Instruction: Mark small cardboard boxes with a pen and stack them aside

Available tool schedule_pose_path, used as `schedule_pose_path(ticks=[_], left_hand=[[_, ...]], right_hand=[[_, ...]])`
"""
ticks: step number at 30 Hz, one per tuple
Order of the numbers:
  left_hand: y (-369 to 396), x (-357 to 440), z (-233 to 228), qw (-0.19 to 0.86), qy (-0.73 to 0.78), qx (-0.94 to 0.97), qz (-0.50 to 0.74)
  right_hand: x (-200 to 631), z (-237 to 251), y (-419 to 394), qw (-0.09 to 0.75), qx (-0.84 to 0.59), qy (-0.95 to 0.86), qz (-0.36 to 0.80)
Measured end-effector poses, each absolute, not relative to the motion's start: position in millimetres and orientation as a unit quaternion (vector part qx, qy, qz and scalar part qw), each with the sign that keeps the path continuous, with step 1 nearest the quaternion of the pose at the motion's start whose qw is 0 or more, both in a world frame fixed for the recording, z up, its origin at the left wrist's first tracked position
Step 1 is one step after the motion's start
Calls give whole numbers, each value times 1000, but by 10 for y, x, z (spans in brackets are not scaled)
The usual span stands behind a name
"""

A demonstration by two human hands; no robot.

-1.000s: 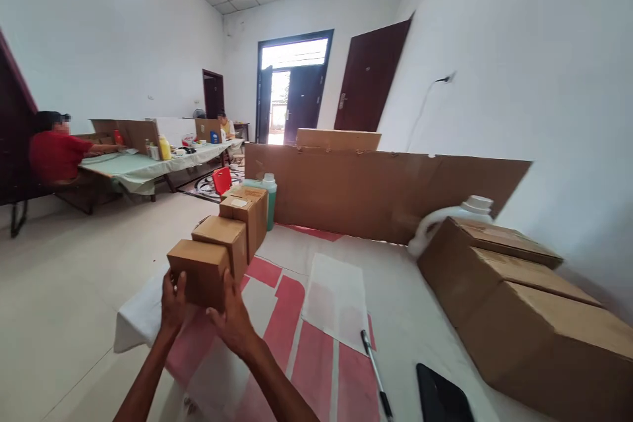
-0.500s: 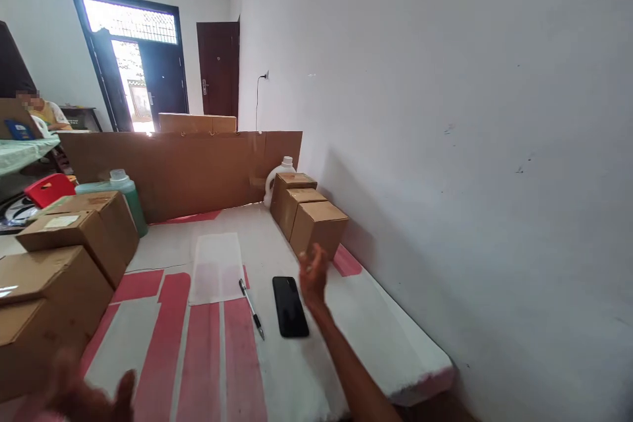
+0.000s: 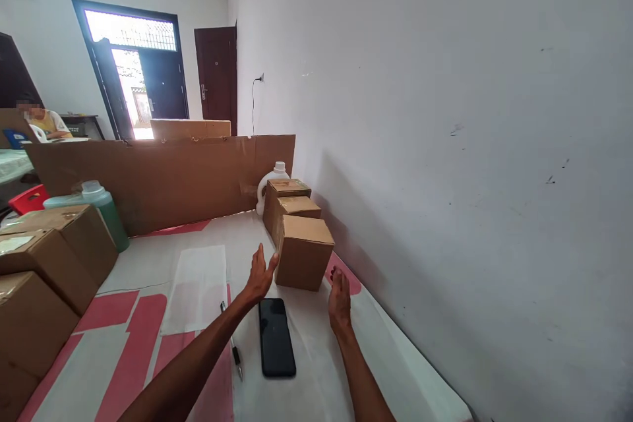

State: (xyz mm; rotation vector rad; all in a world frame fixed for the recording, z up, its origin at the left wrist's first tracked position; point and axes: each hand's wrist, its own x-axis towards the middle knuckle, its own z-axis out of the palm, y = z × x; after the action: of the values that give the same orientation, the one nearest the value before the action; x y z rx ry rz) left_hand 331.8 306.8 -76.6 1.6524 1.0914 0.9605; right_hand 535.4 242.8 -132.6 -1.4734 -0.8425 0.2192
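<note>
The nearest cardboard box (image 3: 305, 252) of the right-hand row stands between my two hands, turned slightly out of line with the boxes behind it. My left hand (image 3: 260, 277) is at its left side, fingers stretched and thumb apart; whether it touches the cardboard I cannot tell. On the other side, my right hand (image 3: 339, 297) is a little apart from the box's lower right corner, its fingers partly curled and nothing in them. Below my left hand a black smartphone (image 3: 277, 337) lies flat. A pen (image 3: 236, 357) is partly hidden by my left forearm.
A white sheet (image 3: 195, 283) lies left of centre. Cardboard boxes (image 3: 64, 257) and a green-liquid jug (image 3: 111, 217) line the left side. Behind stands a cardboard panel (image 3: 163, 184), with a white jug (image 3: 270, 184) before it. The wall (image 3: 445, 178) bounds the right. A person sits far left.
My left hand has come from the lower left to the nearest box's left side. My right hand has shifted right and down. The view has turned slightly, and that box now sits more squarely facing me.
</note>
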Motion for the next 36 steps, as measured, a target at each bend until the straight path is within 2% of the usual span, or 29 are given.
schedule_pose_path(ticks=[3, 6, 12, 16, 19, 23, 28, 36], left_hand=[[3122, 3433, -816, 490, 419, 662, 381], [2967, 3215, -797, 490, 401, 652, 417], [2474, 1769, -665, 395, 466, 590, 528], [2179, 826, -771, 337, 551, 520, 559], [2050, 404, -908, 308, 592, 469, 579], [1838, 225, -943, 307, 590, 461, 588], [1371, 352, -771, 271, 570, 566, 531], [1167, 563, -575, 89, 548, 731, 397]], right_hand=[[5097, -1377, 2311, 649, -645, -367, 167], [4721, -1268, 2263, 648, -624, -383, 210], [3568, -1047, 2358, 603, -516, -510, 333], [2643, -1110, 2370, 549, -451, -577, 402], [2186, -1232, 2231, 524, -417, -612, 420], [2088, -1329, 2073, 502, -406, -626, 437], [2356, -1146, 2138, 527, -450, -539, 479], [2611, -919, 2239, 515, -457, -509, 517]])
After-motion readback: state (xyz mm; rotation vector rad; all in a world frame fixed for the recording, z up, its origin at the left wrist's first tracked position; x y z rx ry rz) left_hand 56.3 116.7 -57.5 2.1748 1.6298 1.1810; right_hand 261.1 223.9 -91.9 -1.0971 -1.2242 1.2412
